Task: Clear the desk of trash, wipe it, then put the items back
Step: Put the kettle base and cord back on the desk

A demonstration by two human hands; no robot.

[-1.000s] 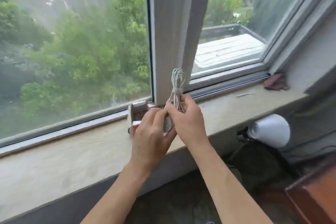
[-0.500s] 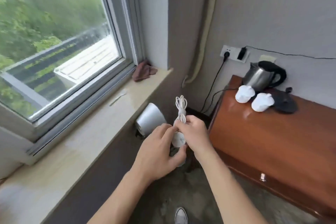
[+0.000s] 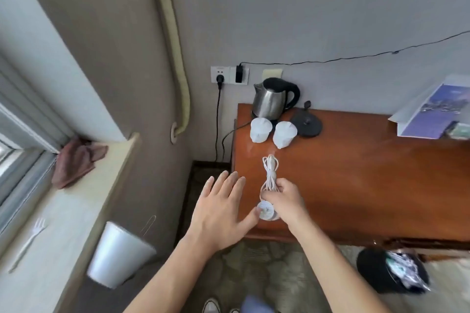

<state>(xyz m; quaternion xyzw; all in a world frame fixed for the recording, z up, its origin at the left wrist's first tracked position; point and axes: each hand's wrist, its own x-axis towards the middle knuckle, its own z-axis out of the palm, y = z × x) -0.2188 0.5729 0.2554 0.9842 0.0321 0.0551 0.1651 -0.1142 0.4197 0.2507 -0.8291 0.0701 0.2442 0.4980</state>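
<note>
head view: right hand (image 3: 284,201) pinches the bundled white cable (image 3: 270,175) with its round plug (image 3: 265,211), holding it low over the near-left corner of the desk (image 3: 356,185) — probably to set it back there. left hand (image 3: 220,208) is spread flat, fingers wide, thumb just beside the plug, holding nothing — looks like it's letting go.

Nothing is reading clearly here. The round white plug (image 3: 265,209) at lower centre is showing a small printed label, too blurred to read, and the blue leaflet (image 3: 432,112) at the right edge is showing only smeared print.
</note>
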